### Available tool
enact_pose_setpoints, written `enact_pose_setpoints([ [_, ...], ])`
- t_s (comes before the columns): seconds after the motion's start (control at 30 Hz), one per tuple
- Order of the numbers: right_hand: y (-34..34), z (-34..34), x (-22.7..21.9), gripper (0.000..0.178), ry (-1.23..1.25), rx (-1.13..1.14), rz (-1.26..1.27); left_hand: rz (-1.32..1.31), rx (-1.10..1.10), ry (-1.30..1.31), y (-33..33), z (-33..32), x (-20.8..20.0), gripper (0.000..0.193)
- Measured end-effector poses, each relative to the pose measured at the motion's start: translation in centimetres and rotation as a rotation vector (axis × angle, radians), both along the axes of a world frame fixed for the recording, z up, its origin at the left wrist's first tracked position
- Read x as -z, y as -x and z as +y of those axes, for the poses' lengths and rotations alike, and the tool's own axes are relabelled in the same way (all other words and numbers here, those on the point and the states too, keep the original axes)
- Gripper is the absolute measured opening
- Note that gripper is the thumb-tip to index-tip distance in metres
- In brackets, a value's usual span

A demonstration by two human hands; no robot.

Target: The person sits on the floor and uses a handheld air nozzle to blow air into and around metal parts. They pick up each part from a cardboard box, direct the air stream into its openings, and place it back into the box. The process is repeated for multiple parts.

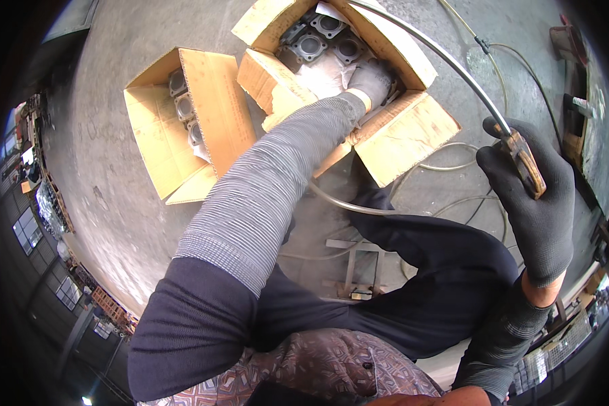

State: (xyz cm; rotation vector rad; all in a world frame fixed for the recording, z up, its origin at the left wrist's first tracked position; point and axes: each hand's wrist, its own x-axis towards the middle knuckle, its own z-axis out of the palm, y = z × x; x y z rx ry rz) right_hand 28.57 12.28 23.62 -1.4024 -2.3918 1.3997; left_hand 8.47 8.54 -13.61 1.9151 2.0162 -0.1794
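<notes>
Head camera view: on a stained gray concrete floor (108, 142), an open brown cardboard box (409, 139) stands at the far side, a smaller-looking open cardboard carton (220, 101) just to its left. A curved silvery tube (446, 57) arcs across the far right. The light-gray-gloved left hand (371, 81), much the nearer to the contents, reaches into the box's right side; its fingers are hidden, so their spread and any hold cannot be told. The dark-gray-gloved right hand (536, 193) is well apart, to the near right. Crumpled white paper (323, 74) lies left of the left hand. Gray flanged metal cylinders (310, 46) sit inside the box, to the left and far side of those fingers, bores up, long axes seemingly upright. Right-hand fingers close around the tube's worn brown-and-yellow grip (526, 166).
</notes>
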Motion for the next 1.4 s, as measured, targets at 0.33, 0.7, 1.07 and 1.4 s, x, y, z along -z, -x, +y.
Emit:
enact_pose_setpoints([
  [0.33, -1.0, -0.3, -0.4, 0.031, -0.005, 0.009, 0.026, -0.331, -0.072, -0.034, 1.1, -2.3, -1.3, 0.028],
  [0.7, -6.6, -1.3, -3.2, 0.025, -0.030, -0.037, 0.022, -1.706, -0.885, -0.376, 3.4, -13.2, -14.9, 0.022],
  [1.07, -19.2, -9.9, -11.6, 0.025, -0.171, -0.298, -0.139, -2.307, -1.441, -0.430, -5.7, -25.1, -25.4, 0.043],
  [1.4, -21.5, -15.6, -13.5, 0.025, -0.291, -0.546, -0.064, -1.893, -1.135, -0.520, -9.8, -32.2, -27.5, 0.044],
])
